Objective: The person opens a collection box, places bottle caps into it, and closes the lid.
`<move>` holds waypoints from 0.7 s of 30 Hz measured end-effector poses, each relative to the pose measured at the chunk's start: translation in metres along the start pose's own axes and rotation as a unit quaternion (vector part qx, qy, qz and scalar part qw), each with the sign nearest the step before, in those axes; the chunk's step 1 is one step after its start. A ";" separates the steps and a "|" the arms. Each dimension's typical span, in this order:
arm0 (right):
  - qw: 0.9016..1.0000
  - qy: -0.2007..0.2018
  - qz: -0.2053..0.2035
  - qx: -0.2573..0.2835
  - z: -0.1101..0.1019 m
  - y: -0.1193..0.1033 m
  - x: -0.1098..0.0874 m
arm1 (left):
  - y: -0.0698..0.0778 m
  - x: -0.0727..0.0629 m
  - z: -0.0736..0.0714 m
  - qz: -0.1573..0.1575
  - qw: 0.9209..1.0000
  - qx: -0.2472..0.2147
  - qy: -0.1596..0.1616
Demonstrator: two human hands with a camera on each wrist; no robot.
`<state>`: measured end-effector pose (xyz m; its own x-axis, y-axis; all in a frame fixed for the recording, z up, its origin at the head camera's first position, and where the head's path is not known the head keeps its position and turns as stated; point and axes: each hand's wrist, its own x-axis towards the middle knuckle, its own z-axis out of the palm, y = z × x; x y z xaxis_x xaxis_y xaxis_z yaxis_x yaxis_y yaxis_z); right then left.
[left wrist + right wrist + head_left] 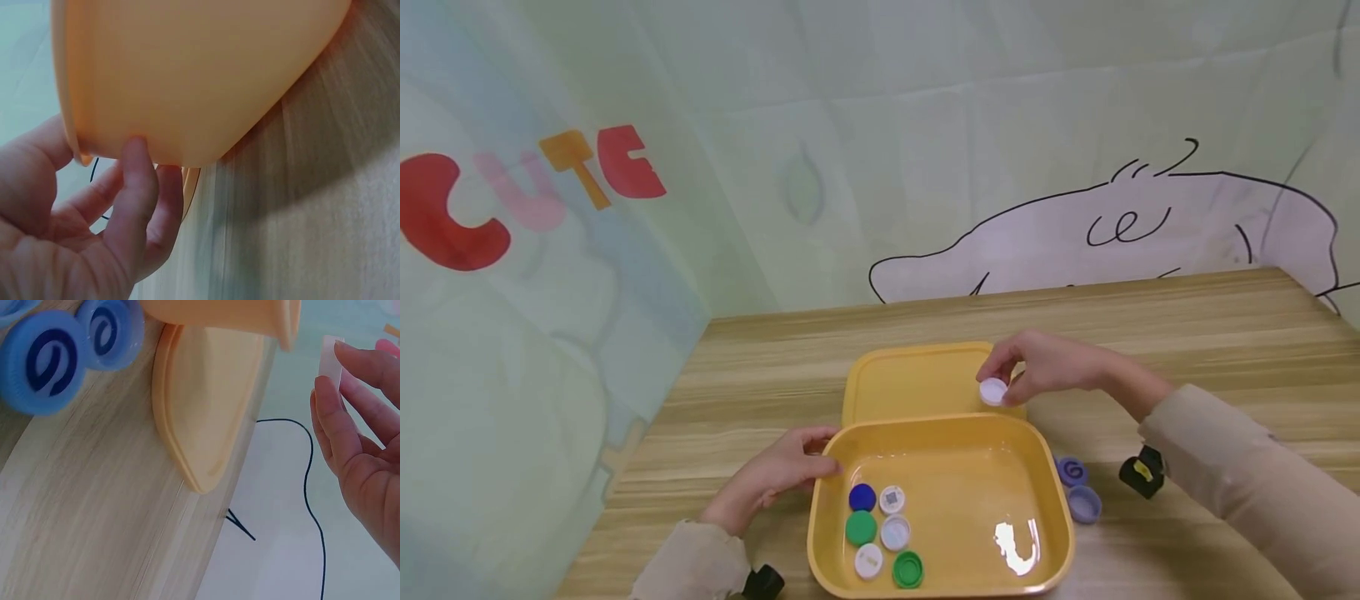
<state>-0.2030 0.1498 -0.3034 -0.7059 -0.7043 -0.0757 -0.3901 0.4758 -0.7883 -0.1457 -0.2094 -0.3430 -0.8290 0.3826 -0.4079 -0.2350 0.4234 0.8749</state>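
While the left hand (778, 467) grips the yellow tray (955, 517) at its far left corner, the right hand (1041, 367) pinches a white bottle cap (992, 391), fingers nearly closed, above the yellow lid (910, 383). Six caps (861, 527) lie in the tray; blue caps (1072, 472) sit beside it on the worktop (760, 367).

Playroom-like setting, cartoon-printed backdrop (925, 167), colourful CUTE lettering (544, 212), wood-grain table (767, 367)

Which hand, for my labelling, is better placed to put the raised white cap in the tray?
Probably the right hand: it pinches the white cap near the tray, which the left hand holds.
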 end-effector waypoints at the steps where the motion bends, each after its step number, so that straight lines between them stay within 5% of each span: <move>1: 1.000 -0.002 -0.004 -0.003 0.001 -0.001 0.002 | 0.000 0.000 0.000 0.000 1.000 0.001 0.001; 21: 0.997 -0.055 -0.054 0.025 0.030 -0.038 0.040 | 0.000 -0.001 0.000 0.008 1.000 0.001 0.000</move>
<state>-0.1990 0.0880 -0.2947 -0.5914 -0.8047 -0.0519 -0.4284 0.3681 -0.8253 -0.1452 -0.2094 -0.3425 -0.8324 0.3900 -0.3936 -0.2208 0.4180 0.8812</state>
